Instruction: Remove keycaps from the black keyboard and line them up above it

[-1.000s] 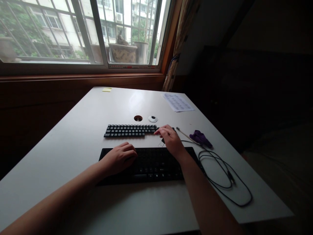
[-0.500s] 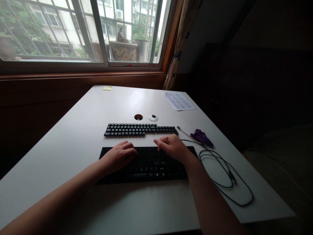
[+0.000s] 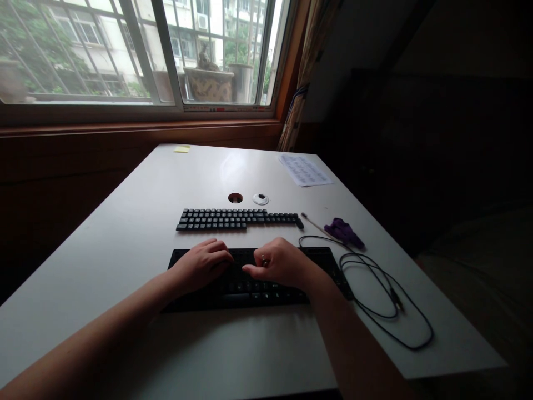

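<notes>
A black keyboard point(image 3: 241, 300) lies across the near part of the desk, under both hands. Keycaps show in its front rows; toward the back it looks dark and partly bare. My left hand point(image 3: 204, 260) rests on its left half, fingers bent and close together, tips hidden against the dark keys. Over the middle, my right hand point(image 3: 281, 264) is closed, thumb pointing left, a ring on one finger. Whatever its curled fingers hold, if anything, is out of sight. Behind the keyboard, loose black keycaps point(image 3: 216, 220) stand in tight rows, with one point(image 3: 299, 223) tilted at the right end.
A thin stick-like tool point(image 3: 316, 223), a purple cloth point(image 3: 345, 232) and a looped black cable point(image 3: 389, 278) lie to the right. Farther back are printed sheets point(image 3: 306, 170), a yellow sticky note point(image 3: 182, 149), a round desk hole point(image 3: 235, 198) and its white cover point(image 3: 261, 199).
My right hand has moved left and toward me, from the keyboard's back edge to over its middle. My left hand stays in place. The loose keycaps look unchanged.
</notes>
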`<state>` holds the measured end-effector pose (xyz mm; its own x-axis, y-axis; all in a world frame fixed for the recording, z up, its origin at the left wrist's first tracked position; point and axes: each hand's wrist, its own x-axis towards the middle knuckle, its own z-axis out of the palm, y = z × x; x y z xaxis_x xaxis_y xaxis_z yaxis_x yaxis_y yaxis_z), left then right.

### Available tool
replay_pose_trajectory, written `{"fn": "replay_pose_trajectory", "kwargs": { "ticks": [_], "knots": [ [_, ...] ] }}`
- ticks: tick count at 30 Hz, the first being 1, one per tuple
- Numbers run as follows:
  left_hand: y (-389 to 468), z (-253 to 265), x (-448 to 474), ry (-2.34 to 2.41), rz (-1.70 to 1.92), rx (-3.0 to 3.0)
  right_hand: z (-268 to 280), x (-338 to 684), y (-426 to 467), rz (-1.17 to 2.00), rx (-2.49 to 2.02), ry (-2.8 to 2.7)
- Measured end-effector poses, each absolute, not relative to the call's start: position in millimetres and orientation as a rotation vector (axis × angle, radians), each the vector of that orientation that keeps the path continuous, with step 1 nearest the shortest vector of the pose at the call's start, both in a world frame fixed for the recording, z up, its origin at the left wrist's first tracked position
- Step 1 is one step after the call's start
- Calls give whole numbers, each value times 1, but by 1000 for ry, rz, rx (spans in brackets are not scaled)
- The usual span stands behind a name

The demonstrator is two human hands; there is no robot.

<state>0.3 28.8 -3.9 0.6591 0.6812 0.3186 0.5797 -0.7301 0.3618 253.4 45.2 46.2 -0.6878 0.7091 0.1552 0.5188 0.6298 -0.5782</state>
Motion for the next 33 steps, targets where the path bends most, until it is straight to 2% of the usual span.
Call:
{"fn": "replay_pose_trajectory", "kwargs": {
  "ticks": [6,14,22,33],
  "knots": [
    [29,-3,0,1021,647,2648,48,253,45,719,-1120,-2447],
    [29,-3,1,1017,642,2649,40,265,59,1104,-1321,-2219],
    [29,-1,0,1017,631,2652,38,273,67,1292,-1305,-2084],
    [29,-1,1,972,700,2694,35,273,70,1293,-1206,-1892]
  ]
}}
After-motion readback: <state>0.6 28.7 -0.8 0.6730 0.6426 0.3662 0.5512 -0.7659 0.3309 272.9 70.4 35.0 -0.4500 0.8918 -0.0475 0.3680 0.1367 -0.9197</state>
